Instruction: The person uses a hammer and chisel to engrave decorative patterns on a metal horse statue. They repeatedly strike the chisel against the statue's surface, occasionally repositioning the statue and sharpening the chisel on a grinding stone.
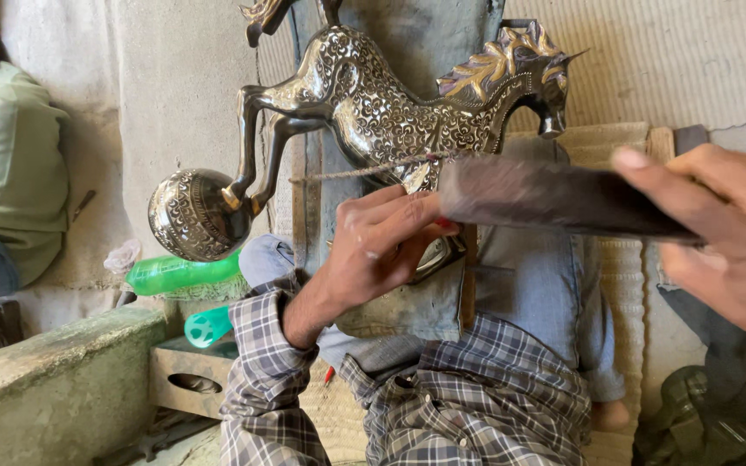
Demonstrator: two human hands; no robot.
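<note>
An engraved dark metal horse figure (373, 103) with gold-toned mane stands tilted, its hind legs on an engraved ball (193, 214). A string crosses its belly. My left hand (382, 242), in a plaid sleeve, grips the near end of a long dark flat file (554, 198) and rests against the horse's underside. My right hand (718, 233) holds the file's other end at the right edge. The file lies across the horse's front, just below its chest.
A green plastic bottle (174, 274) lies at the left on a concrete ledge (53, 371). Another person in a green top (10, 173) sits at far left. A blue cloth-covered support (528, 285) and woven mat (641, 60) lie behind the horse.
</note>
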